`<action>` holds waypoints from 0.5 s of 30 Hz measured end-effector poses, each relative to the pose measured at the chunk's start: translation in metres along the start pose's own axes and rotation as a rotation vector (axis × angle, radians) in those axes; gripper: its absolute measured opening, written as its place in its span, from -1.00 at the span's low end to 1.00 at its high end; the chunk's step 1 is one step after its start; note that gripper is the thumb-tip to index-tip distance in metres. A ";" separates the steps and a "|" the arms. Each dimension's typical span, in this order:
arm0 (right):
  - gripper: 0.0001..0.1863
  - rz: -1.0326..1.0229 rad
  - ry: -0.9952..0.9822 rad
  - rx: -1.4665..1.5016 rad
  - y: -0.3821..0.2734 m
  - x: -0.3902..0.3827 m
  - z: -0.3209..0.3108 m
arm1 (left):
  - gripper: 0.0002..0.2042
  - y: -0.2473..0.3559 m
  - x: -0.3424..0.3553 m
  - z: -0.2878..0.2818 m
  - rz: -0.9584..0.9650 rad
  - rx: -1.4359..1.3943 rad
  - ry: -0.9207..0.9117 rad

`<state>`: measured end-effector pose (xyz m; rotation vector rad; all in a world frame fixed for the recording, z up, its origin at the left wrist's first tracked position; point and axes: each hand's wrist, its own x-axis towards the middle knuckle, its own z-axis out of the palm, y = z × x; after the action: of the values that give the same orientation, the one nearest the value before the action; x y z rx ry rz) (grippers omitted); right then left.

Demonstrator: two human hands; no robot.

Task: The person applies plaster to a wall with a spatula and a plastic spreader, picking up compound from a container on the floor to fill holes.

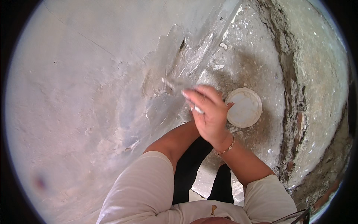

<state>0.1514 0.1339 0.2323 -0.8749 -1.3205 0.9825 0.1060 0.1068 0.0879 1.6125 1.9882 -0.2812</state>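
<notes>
My right hand (209, 114) is raised before the wall with its fingers curled around a putty knife (175, 84). The tool is smeared by motion, and a bit of white shows between the fingers. Just right of it is a round, pale tub (245, 108) with whitish paste across its inside. My left hand (230, 106) is mostly hidden behind the right one; its thumb lies over the tub's left rim. To the left, the wall (164, 63) carries wet grey-white plaster in uneven, ridged strokes around a rougher patch.
The smooth pale wall (74, 93) fills the left side. A rough, white-spattered ledge or floor strip (257, 48) runs along its base. Farther right lies a crumbling crack (289, 74) with exposed brick and dirt. My dark-trousered legs (190, 171) stand below my arms.
</notes>
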 end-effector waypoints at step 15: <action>-0.62 -0.173 -0.257 -0.184 -0.009 -0.025 0.006 | -0.27 0.011 -0.024 -0.038 0.083 -0.022 -0.146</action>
<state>0.1460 0.1070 0.2318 -0.7738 -1.6979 0.8676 0.1084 0.1082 0.1336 1.6089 1.8043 -0.3339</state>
